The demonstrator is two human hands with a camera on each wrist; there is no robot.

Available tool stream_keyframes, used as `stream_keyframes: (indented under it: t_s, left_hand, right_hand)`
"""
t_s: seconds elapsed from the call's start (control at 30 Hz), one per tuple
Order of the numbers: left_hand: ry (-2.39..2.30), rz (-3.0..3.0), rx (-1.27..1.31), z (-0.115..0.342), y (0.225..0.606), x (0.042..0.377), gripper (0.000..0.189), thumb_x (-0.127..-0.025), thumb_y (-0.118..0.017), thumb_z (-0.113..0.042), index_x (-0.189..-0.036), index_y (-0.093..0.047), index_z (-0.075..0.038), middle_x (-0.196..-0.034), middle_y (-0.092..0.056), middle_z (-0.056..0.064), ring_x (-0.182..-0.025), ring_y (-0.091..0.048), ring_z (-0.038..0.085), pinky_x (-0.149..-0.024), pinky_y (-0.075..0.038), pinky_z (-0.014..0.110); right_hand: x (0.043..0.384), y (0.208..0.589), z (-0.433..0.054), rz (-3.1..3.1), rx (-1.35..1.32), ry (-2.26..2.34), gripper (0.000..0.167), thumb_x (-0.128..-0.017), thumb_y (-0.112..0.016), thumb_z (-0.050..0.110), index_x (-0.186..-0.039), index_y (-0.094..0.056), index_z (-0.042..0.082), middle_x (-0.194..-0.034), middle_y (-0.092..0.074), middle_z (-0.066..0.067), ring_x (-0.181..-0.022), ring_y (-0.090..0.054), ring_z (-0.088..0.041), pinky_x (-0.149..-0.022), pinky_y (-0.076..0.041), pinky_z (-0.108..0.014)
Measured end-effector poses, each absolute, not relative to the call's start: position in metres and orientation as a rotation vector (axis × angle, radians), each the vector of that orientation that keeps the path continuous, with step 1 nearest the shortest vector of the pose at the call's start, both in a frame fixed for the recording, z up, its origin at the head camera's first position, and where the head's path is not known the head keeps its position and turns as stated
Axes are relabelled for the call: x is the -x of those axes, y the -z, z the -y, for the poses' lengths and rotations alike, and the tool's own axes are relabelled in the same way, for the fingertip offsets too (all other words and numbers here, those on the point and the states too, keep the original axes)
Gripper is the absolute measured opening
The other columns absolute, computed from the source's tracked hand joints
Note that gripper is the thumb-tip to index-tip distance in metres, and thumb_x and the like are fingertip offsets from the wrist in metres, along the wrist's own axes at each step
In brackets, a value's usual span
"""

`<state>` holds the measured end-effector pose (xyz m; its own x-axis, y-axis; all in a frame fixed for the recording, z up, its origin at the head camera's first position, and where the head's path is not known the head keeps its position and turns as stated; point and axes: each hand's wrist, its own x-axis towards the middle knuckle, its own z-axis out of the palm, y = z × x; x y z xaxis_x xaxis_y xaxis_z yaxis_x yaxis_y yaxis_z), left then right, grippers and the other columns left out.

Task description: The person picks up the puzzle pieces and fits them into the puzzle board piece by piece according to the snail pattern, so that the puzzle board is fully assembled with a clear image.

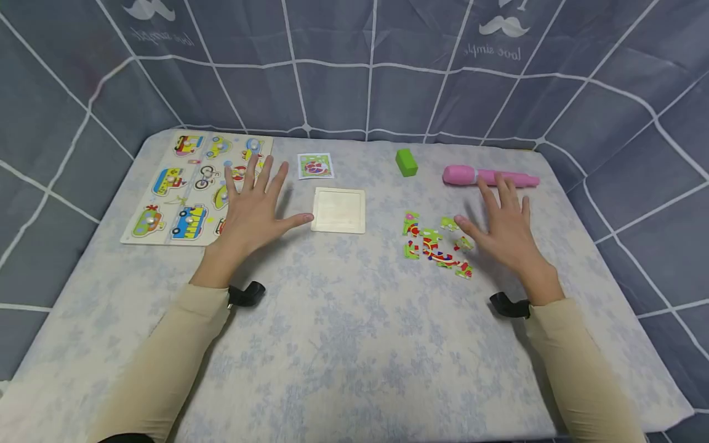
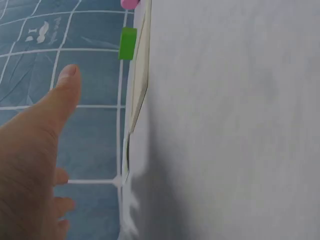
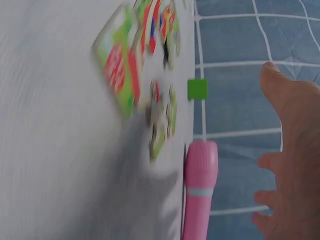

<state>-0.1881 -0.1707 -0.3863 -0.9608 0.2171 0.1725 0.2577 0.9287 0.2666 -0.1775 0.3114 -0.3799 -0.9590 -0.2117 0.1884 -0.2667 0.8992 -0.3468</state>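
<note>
My left hand [image 1: 250, 212] hovers with fingers spread over the right side of a peg puzzle board [image 1: 146, 195] with vehicle pieces. Its thumb points toward a small cream square tray [image 1: 339, 210], which lies flat in the middle. On the other side my right hand [image 1: 506, 231] is spread above the table, holding nothing. Several loose jigsaw pieces [image 1: 431, 237] in green, red and yellow lie scattered left of it. In the head view its fingertips overlap a pink microphone-shaped toy [image 1: 460, 175]. The right wrist view shows the pieces [image 3: 120, 62] lying flat below the thumb.
A small picture card [image 1: 316, 166] lies behind the tray. A green block [image 1: 407, 162] stands farther back, between the card and the pink toy. A grey-blue curtain [image 1: 338, 92] with white grid lines encloses the back and sides of the cloth-covered table [image 1: 343, 344].
</note>
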Motion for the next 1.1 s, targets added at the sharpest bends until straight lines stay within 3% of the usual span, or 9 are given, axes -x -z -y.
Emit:
stream_keyframes:
  t_s: [0.17,0.4,0.7,0.9,1.1]
  left_hand:
    - [0.584,2.977,0.403,0.144,0.399,0.192,0.125,-0.086,-0.066,-0.078,-0.169,-0.009,-0.005,-0.176,-0.015,0.017,-0.165,-0.001,0.035,-0.131,0.012,0.061]
    - [0.736,3.007,0.517,0.118,0.411,0.198,0.124,-0.084,-0.074,-0.071,-0.168,-0.015,0.0,-0.176,-0.015,0.018,-0.165,-0.002,0.037,-0.135,0.005,0.049]
    - [0.937,3.005,0.575,0.117,0.419,0.2,0.123,-0.079,-0.087,-0.057,-0.167,-0.021,-0.002,-0.175,-0.019,0.02,-0.164,-0.011,0.036,-0.134,-0.014,0.054]
    - [0.996,2.987,0.597,0.117,0.418,0.199,0.116,-0.081,-0.088,-0.051,-0.166,-0.025,-0.003,-0.174,-0.021,0.019,-0.164,-0.016,0.033,-0.133,-0.02,0.053]
    - [0.987,2.958,0.6,0.116,0.419,0.196,0.112,-0.082,-0.088,-0.052,-0.165,-0.03,-0.005,-0.173,-0.027,0.017,-0.162,-0.021,0.032,-0.13,-0.028,0.055]
  right_hand:
    - [0.179,0.383,-0.296,2.957,-0.42,-0.605,0.088,-0.1,-0.059,0.06,-0.167,-0.029,0.013,-0.176,-0.01,-0.022,-0.163,-0.002,-0.045,-0.124,0.004,-0.079]
    - [0.187,0.388,-0.27,3.002,-0.514,-0.549,0.084,-0.101,-0.061,0.057,-0.164,-0.036,0.008,-0.167,-0.032,-0.026,-0.157,-0.025,-0.045,-0.125,-0.017,-0.073]
    - [0.194,0.394,-0.232,3.006,-0.629,-0.791,0.068,-0.095,-0.079,0.038,-0.147,-0.058,0.0,-0.145,-0.056,-0.023,-0.136,-0.05,-0.041,-0.114,-0.042,-0.061]
    - [0.192,0.403,-0.229,2.909,-0.598,-0.874,0.047,-0.093,-0.083,0.022,-0.132,-0.07,-0.001,-0.132,-0.062,-0.021,-0.125,-0.055,-0.039,-0.106,-0.048,-0.057]
    - [0.194,0.408,-0.228,2.902,-0.546,-0.974,0.044,-0.093,-0.083,0.019,-0.13,-0.067,0.001,-0.13,-0.063,-0.019,-0.116,-0.058,-0.036,-0.099,-0.051,-0.052]
